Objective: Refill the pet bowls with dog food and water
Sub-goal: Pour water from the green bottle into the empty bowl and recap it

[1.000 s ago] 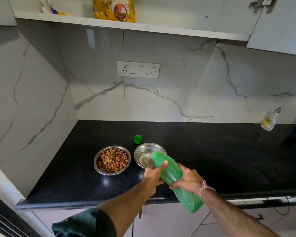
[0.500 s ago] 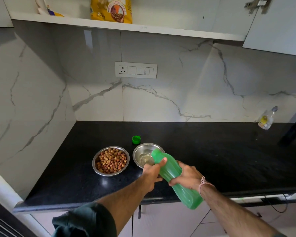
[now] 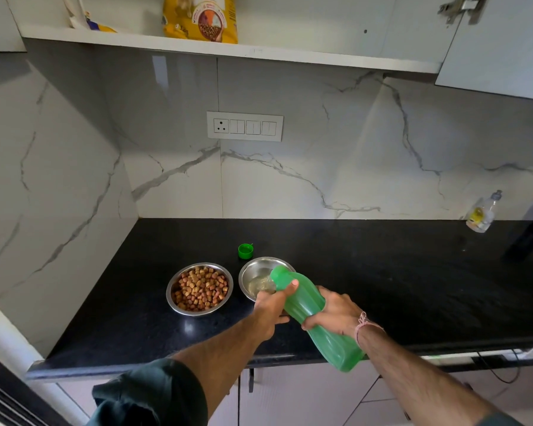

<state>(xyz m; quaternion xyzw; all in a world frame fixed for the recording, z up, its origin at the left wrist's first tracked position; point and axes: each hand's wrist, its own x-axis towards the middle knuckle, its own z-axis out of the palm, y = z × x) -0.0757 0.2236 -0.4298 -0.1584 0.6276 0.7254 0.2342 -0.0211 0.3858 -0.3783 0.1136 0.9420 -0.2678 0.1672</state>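
Note:
Two steel bowls sit side by side on the black counter point(image 3: 382, 272). The left bowl point(image 3: 199, 289) is full of brown dog kibble. The right bowl point(image 3: 254, 273) holds a little water. A green plastic bottle point(image 3: 308, 305) is tipped with its open mouth over the right bowl. My left hand point(image 3: 273, 305) grips the bottle near its neck, thumb on top. My right hand point(image 3: 336, 312) grips the bottle's middle from the right. The bottle's green cap point(image 3: 245, 251) lies just behind the bowls.
A yellow dog food bag point(image 3: 200, 18) stands on the white shelf above. A switch panel point(image 3: 244, 126) is on the marble wall. A small clear bottle point(image 3: 482, 212) stands at the counter's far right, next to a dark object. Cabinet doors are below the counter edge.
The bottle stays tilted over the right bowl, with both hands holding it as before. The view has shifted slightly.

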